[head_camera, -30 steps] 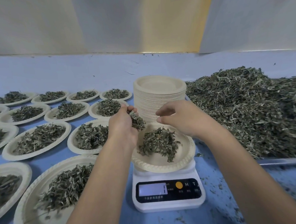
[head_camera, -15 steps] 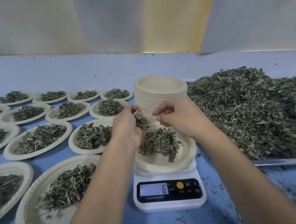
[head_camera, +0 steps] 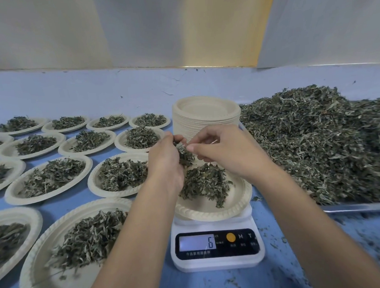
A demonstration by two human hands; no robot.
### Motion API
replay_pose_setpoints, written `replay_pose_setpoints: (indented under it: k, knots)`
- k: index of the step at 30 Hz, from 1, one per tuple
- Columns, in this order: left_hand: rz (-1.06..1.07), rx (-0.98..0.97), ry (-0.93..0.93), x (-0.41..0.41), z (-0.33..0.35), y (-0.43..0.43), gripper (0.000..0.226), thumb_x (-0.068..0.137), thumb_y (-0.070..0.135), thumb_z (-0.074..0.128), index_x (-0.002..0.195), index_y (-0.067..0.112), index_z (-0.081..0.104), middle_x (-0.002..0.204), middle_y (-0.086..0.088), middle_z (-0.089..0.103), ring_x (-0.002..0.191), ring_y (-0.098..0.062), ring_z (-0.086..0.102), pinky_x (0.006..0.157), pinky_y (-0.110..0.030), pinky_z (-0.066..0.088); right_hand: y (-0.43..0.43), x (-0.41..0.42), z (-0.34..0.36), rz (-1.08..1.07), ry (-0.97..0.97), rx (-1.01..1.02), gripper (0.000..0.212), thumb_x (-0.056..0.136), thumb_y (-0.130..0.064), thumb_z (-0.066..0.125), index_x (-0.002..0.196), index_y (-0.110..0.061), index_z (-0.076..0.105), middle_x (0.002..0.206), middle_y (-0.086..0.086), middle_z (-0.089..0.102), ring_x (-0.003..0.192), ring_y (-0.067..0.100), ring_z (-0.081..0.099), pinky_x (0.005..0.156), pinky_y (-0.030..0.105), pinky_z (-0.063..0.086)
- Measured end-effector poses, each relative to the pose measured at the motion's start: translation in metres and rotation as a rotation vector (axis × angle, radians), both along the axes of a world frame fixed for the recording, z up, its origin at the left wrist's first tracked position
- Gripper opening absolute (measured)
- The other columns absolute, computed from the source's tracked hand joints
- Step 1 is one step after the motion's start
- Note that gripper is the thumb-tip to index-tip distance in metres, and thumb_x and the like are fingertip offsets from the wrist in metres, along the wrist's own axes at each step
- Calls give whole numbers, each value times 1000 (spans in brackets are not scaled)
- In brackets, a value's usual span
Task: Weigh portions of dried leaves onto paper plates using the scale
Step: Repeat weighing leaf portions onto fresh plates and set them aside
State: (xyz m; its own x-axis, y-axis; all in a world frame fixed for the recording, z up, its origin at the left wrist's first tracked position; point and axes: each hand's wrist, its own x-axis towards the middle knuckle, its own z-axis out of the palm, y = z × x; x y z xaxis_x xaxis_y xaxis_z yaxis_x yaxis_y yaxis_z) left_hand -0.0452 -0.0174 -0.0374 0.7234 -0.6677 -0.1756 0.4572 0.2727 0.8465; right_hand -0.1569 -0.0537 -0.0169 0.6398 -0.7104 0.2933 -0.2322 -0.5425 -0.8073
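Observation:
A white digital scale [head_camera: 216, 248] stands on the blue table, its display reading 6. On it rests a paper plate [head_camera: 229, 205] with a small heap of dried leaves [head_camera: 205, 183]. My left hand [head_camera: 165, 160] holds a clump of leaves [head_camera: 185, 154] above the plate's far edge. My right hand [head_camera: 224, 150] meets it from the right, thumb and fingertips pinching at that clump. Both hands hover over the plate without touching it.
A tall stack of paper plates [head_camera: 205, 116] stands just behind the scale. A large pile of loose dried leaves [head_camera: 321, 141] fills a metal tray [head_camera: 359, 207] on the right. Several filled plates [head_camera: 52, 179] cover the table to the left.
Both hands have risen slightly and come together above the plate. The scale's display went from a partial digit to 6.

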Motion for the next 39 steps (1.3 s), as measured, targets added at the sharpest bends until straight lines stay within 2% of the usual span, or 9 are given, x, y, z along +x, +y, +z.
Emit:
replay_pose_setpoints:
  k: [4, 9, 13, 15, 19, 24, 26, 32, 39]
  knots:
    - [-35, -19, -22, -4, 0, -1, 34, 102, 22, 40, 77, 9, 58, 75, -7, 64, 67, -14, 64, 62, -25, 54, 0, 6, -5, 29, -38, 0, 21, 74, -24, 80, 93, -29, 72, 84, -5, 71, 76, 4, 64, 88, 35, 53]
    - [-94, -48, -57, -13, 1, -3, 33, 101, 20, 41, 76, 10, 61, 52, 3, 63, 44, -4, 59, 47, -18, 47, -1, 10, -11, -27, -36, -119, 26, 74, -13, 77, 71, -36, 66, 68, -19, 64, 59, -5, 54, 69, 11, 45]
    - [-88, -23, -182, -13, -2, -2, 38, 102, 21, 39, 76, 11, 65, 68, -2, 69, 69, -13, 66, 72, -29, 52, -2, 8, -9, -48, -18, -136, 18, 74, -6, 74, 77, -24, 71, 67, -24, 63, 58, -11, 55, 63, 4, 41]
    - [-88, -6, -226, -10, -2, -1, 38, 103, 22, 36, 81, 10, 65, 81, -6, 70, 81, -19, 65, 76, -31, 52, -4, 4, -6, -87, 16, -161, 18, 74, -10, 74, 79, -27, 72, 63, -23, 61, 57, -10, 55, 59, 3, 39]
    - [-95, -11, -228, -5, 0, 2, 34, 103, 22, 34, 89, 9, 62, 91, -3, 68, 85, -10, 64, 78, -22, 51, -10, -3, -1, -108, 22, -135, 22, 76, -14, 74, 71, -34, 65, 64, -16, 61, 56, -6, 52, 56, 7, 38]
    - [-122, -3, -201, -3, 1, 5, 20, 99, 17, 46, 101, 5, 62, 101, -6, 68, 96, -12, 65, 87, -22, 51, -14, -11, 3, 2, 246, -34, 15, 73, -24, 79, 77, -33, 68, 75, -14, 63, 76, 3, 60, 76, 22, 47]
    - [-132, -5, -178, -4, 1, 5, 19, 97, 15, 50, 106, 3, 62, 102, -7, 69, 97, -12, 65, 86, -21, 51, -16, -14, 2, 36, 307, 14, 17, 73, -28, 79, 80, -35, 66, 81, -15, 63, 84, 4, 60, 80, 20, 46]
    - [-133, -13, -148, -4, 3, 6, 16, 96, 11, 50, 103, 2, 62, 101, -10, 69, 93, -14, 67, 78, -20, 53, -19, -13, 4, -58, 60, 56, 8, 83, -34, 69, 77, -30, 72, 67, -24, 65, 65, -13, 56, 67, 16, 39]
    - [-152, 27, -179, -6, 8, 12, 22, 98, 19, 45, 95, 9, 65, 101, -4, 71, 96, -14, 67, 80, -24, 50, -19, -12, 3, -123, -5, 41, 11, 86, -29, 65, 84, -23, 74, 83, -9, 70, 79, 7, 60, 71, 22, 41]
